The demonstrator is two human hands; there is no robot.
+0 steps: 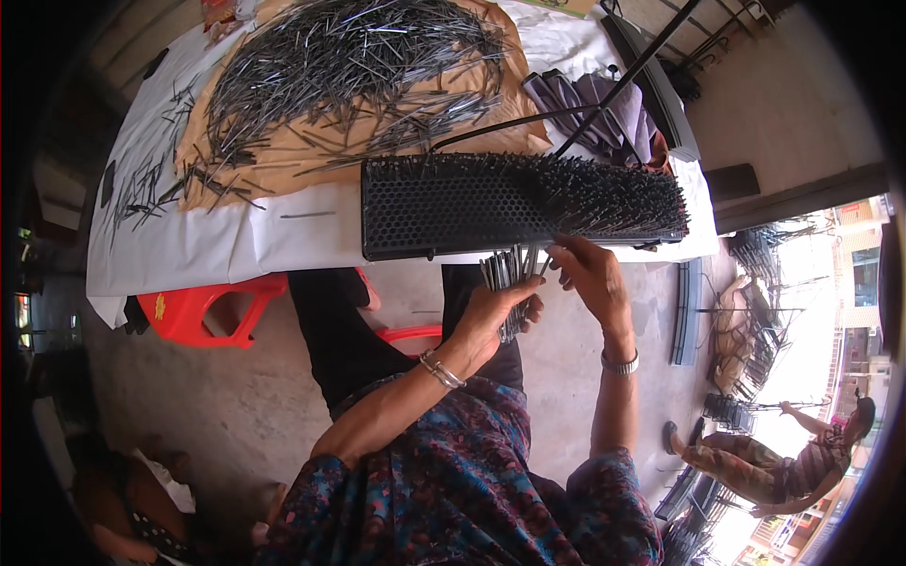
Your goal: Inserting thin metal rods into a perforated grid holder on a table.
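Note:
My left hand is closed around a bundle of thin dark metal rods, which stand roughly upright in front of the table edge. Beside it, my right hand has its fingers pinched on what looks like a single thin rod, close to the bundle's top. Just beyond both hands lies a long black box with a honeycomb of holes on its upper face. Many rods stick up densely from its right part, while holes show bare on the left part.
Loose rods are heaped on brown paper over a white-covered table. Folded grey-purple cloth and a slanting black bar lie behind the box. A red plastic stool stands under the table. Other people are at both sides.

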